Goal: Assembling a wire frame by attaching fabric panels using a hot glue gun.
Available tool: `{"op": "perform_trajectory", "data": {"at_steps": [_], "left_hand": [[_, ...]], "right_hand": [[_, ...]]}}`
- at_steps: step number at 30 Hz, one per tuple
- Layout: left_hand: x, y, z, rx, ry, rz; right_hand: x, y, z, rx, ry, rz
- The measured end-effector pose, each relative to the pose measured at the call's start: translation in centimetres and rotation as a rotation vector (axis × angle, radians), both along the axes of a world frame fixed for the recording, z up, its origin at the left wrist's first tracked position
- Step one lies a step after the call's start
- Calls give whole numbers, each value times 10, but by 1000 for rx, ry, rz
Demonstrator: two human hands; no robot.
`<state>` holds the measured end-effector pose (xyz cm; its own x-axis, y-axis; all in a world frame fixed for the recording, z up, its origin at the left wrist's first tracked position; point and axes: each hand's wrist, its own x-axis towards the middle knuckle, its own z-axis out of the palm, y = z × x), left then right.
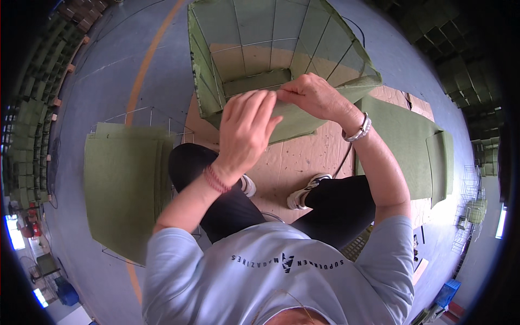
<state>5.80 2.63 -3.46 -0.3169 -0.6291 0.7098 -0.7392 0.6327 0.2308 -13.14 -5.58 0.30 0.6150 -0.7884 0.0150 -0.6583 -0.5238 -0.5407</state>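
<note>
In front of me a large open basket-like wire frame [271,40] lined with green fabric [208,81] is tilted with its mouth toward me. At the near rim, my right hand [317,97] pinches the edge of the fabric between thumb and fingers. My left hand [246,127] lies over the same rim just to the left, its fingers stretched close together and its thumb apart. The fingertips of both hands nearly meet. What lies under the left fingers is hidden.
A stack of green fabric panels [122,184] on wire frames stands at my left. More green fabric [403,143] lies at my right. Cardboard [281,168] covers the floor between my feet, and a black cable [345,162] runs there. Green stacks [32,119] line the far left.
</note>
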Motion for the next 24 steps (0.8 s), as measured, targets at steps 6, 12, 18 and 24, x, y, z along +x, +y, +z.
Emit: {"op": "perform_trajectory", "data": {"at_steps": [6, 12, 18, 24], "left_hand": [[49, 11, -2, 6, -153, 240], [54, -8, 23, 368, -194, 112], [85, -25, 34, 161, -47, -128], [143, -62, 15, 315, -6, -193]], "right_hand": [[9, -3, 4, -26, 100, 22], [20, -6, -6, -198, 299, -81], [0, 16, -19, -819, -251, -73], [-36, 16, -33, -763, -128, -103]]}}
